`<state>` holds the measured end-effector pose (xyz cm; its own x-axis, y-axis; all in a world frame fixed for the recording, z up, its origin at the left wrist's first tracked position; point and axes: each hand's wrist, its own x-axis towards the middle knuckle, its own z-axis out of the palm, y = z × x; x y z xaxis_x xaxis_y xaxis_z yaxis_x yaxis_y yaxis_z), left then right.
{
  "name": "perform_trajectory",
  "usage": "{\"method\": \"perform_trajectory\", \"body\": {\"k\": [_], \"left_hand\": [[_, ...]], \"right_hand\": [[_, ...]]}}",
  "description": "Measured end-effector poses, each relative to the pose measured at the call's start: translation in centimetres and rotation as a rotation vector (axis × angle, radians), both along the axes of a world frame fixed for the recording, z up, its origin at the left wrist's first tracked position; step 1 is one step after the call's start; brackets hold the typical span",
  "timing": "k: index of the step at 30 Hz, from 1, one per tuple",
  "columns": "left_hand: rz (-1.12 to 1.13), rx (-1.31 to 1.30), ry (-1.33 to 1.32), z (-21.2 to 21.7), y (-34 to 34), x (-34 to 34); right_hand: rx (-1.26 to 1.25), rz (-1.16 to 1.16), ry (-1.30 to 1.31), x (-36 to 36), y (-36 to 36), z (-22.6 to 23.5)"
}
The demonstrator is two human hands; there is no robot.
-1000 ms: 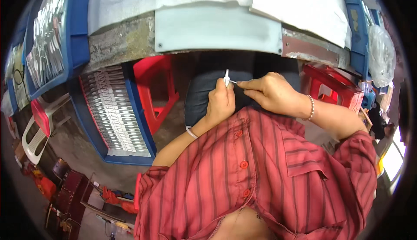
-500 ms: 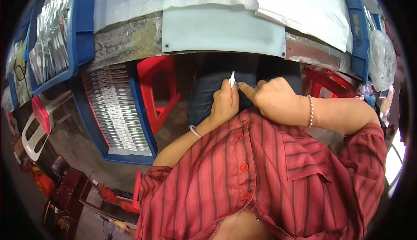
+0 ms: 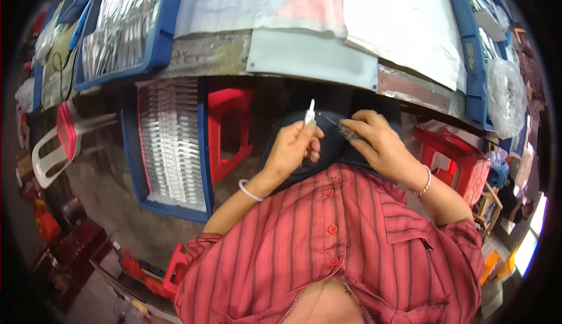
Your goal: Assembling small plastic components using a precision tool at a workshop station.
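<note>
Above my lap my left hand [image 3: 294, 149] pinches a small white and silver piece [image 3: 310, 113] between thumb and fingers. A slim white tip of this piece points up, away from me; its lower end is hidden by my fingers. To the right, a short gap away, my right hand [image 3: 379, 142] closes around a small grey tool with a ridged handle [image 3: 349, 130]. A thin shaft seems to stick out of it toward the left hand, but it is blurred. The two hands do not touch.
A workbench edge with a pale metal plate [image 3: 313, 56] lies ahead, under white cloth [image 3: 404, 25]. Blue trays of silvery pieces stand on both bench ends. Below left is another blue tray [image 3: 205, 166] with rows of pieces, beside a red stool [image 3: 231, 130]. Another red stool [image 3: 453, 154] stands right.
My hands have come apart: the right one moved back from the white piece and turned, showing the grey tool. The view has shifted, so the bench and trays sit further right on the left side.
</note>
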<state>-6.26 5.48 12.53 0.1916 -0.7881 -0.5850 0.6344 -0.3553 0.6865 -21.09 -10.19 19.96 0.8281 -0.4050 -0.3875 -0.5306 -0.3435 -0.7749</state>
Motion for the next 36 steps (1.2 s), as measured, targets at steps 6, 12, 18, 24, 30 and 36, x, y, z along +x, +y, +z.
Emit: {"method": "perform_trajectory", "body": {"k": [6, 12, 18, 24, 30, 36], "left_hand": [[-0.246, -0.272, -0.712, 1.4, 0.5, 2.9], [-0.186, -0.002, -0.141, 3.8, 0.4, 3.5], [0.017, 0.004, -0.384, 2.5, 0.7, 0.9], [-0.021, -0.02, -0.56, 1.9, 3.4, -0.1], [0.028, 0.082, -0.138, 2.4, 2.2, 1.7], [0.079, 0.048, -0.113, 2.6, 1.0, 1.2]], "right_hand": [[0.211, 0.069, -0.283, 2.1, 2.9, -2.6], [0.891, -0.132, -0.124, 3.7, 4.7, -5.0], [0.924, -0.183, 0.05, 3.9, 4.1, -5.0], [0.558, 0.16, -0.073, 2.1, 3.7, -5.5], [0.033, -0.199, -0.217, 0.8, 1.6, -7.2], [0.941, -0.201, -0.054, 3.2, 4.5, -5.2]]}}
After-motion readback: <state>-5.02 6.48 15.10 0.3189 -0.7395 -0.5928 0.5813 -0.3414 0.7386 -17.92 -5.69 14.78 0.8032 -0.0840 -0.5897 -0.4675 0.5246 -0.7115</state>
